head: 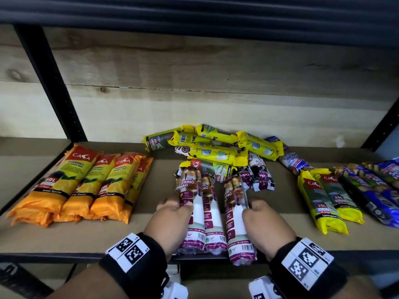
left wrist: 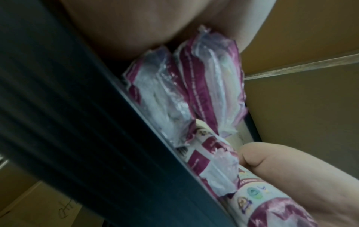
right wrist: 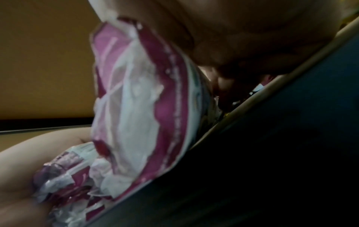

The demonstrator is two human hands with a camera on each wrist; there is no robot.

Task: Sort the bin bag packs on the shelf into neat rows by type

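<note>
Both wrist views are blurred — pack print unreadable. Behind the yellow packs (head: pixel 216 145), the maroon-and-white packs (head: pixel 257 173) lie half buried; beside them, the blue packs (head: pixel 380 186) are cut off by the frame edge.

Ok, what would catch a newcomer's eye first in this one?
Both hands at the shelf's front edge: the left hand grips two maroon drawstring packs, the right hand a third pack. Orange lemon packs sit in a neat row at left; a jumbled yellow pile lies behind.
</note>
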